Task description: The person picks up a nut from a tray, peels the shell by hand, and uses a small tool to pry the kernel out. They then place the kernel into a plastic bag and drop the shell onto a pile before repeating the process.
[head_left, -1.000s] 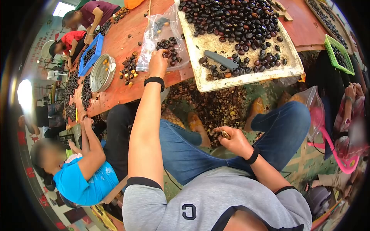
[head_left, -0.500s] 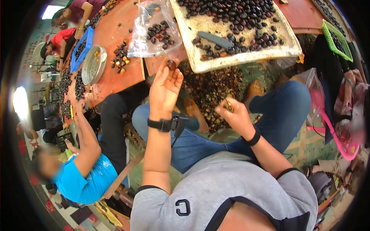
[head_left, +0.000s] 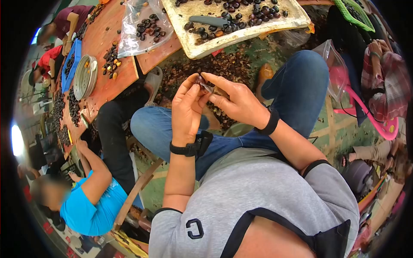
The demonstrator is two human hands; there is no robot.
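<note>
My left hand [head_left: 187,107] is closed in a pinch around a dark brown, shiny nut [head_left: 198,80], above my lap. My right hand [head_left: 238,103] meets it there, its index fingertip reaching the nut. Between the right thumb and index finger is a small metal blade [head_left: 209,88], which lies against the nut. My fingers cover most of the blade and its handle. Beyond my hands stands a dirty white tray [head_left: 195,52] holding many similar dark nuts [head_left: 258,16] and a grey-handled knife [head_left: 208,20].
A clear plastic bag [head_left: 128,41] with nuts lies on the reddish table [head_left: 99,34], near a metal bowl [head_left: 81,89] and a blue basket [head_left: 70,70]. Shell scraps [head_left: 223,66] cover the floor. A person in a blue shirt [head_left: 97,206] sits at left; a pink stool [head_left: 383,129] is at right.
Both hands have come together: the left lowered with the nut, the right moved left and up to it. The view has shifted, so the tray sits higher and further left.
</note>
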